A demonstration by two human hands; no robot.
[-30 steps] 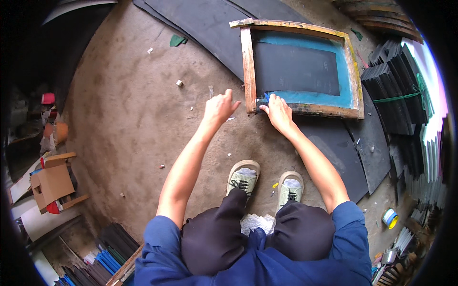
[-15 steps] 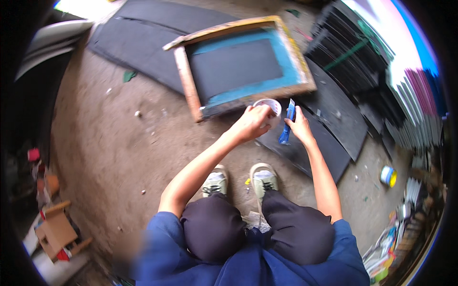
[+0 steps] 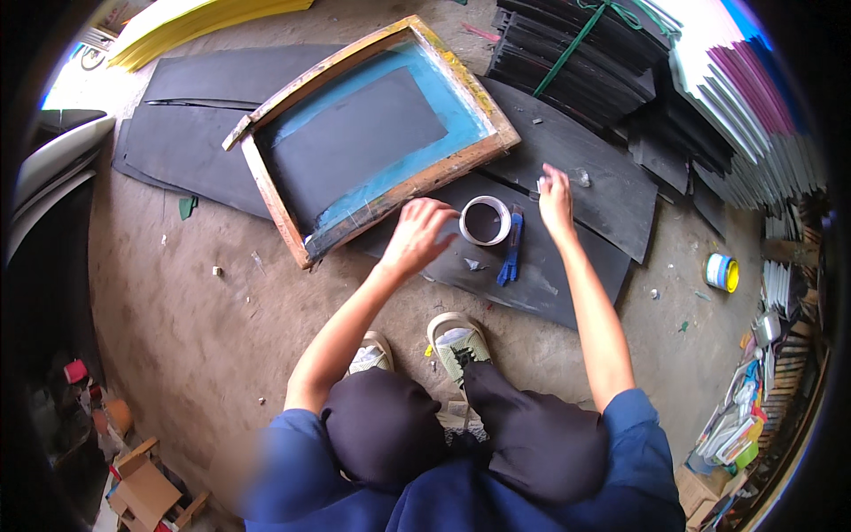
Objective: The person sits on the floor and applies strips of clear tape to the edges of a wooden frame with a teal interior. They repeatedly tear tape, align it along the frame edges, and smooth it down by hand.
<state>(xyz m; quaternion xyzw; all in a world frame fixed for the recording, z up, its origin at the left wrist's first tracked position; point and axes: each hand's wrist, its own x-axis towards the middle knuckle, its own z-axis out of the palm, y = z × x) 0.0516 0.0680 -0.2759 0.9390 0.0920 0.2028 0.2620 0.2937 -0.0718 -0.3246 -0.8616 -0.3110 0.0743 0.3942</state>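
Note:
A roll of tape point(image 3: 486, 221) lies flat on a black sheet point(image 3: 567, 284). Right beside it is a blue utility knife point(image 3: 511, 248), also lying down. My left hand point(image 3: 417, 238) hovers just left of the roll, its fingers apart with nothing in them. To the right of the knife, above the sheets, my right hand point(image 3: 556, 202) is loosely open; a small pale bit shows by its thumb, and I cannot tell whether it touches it. A wooden screen-printing frame point(image 3: 417, 186) with blue-edged mesh rests on the black sheets, near my left fingertips.
Stacked black sheets point(image 3: 576, 66) tied with green cord stand at the back right, beside pale and purple sheets point(image 3: 753, 106). A yellow-ended tub point(image 3: 722, 272) sits on the floor at right. Yellow sheets point(image 3: 195, 27) lie far left; a cardboard box point(image 3: 146, 492) is near left.
The tape roll has left my left hand and the utility knife my right; both now lie on the black sheet. My hands have drawn apart, and the view has shifted.

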